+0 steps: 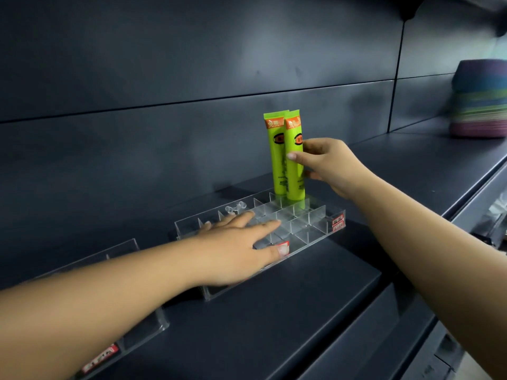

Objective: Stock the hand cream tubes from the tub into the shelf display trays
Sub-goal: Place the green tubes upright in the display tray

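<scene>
Far left, under the left forearm, a second clear tray (129, 331) sits at the shelf's front edge, red-and-white label on its front wall, partly hidden by the arm. Right of it is the clear display tray (315, 229) with a grid of dividers; small red labels on its front wall – one by the left thumb, two at the right corner. A small clear plastic piece (236, 207) lies in a back compartment just beyond the left fingertips. Far right, well apart from the right hand, a blurred stack of purple, blue and green items (480, 100) stands on the neighbouring shelf section.

Surface: dark matte shelf (274, 311) with dark back panels behind it and a vertical upright between sections; lower shelving edge shows at bottom right.

Left hand (236, 248): flat on top of the display tray, fingers straight and spread over the dividers, thumb at the front wall – pressing, gripping nothing. Right hand (326, 165): thumb and curled fingers pinch the right hand cream tube (294, 171) mid-body. That green tube stands upright, its bottom end in a back-row compartment near the tray's right end. A second green tube (277, 160) stands upright touching it on the left, away from the right palm. The tub is not visible.
</scene>
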`<act>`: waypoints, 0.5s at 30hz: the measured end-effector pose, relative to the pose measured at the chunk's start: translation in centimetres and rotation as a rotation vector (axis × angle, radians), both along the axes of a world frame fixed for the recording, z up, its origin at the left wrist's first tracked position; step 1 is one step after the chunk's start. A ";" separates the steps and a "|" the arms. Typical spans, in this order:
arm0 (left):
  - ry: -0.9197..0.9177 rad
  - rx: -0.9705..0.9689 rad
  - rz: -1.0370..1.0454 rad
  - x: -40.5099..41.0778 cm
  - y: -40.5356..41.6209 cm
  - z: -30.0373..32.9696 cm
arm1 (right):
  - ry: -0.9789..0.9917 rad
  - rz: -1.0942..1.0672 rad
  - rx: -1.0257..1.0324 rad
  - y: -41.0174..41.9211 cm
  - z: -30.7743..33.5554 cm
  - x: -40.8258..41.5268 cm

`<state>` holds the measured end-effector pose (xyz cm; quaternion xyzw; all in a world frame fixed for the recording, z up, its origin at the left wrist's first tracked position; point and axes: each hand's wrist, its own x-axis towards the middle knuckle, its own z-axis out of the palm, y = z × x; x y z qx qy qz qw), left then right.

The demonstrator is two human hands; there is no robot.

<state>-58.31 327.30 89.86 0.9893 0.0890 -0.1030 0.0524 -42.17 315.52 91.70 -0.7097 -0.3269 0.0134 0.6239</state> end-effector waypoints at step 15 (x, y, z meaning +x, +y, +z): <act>-0.601 0.218 -0.210 -3.0 -2.3 4.5 | -0.510 -0.564 -0.404 -4.2 0.9 -7.0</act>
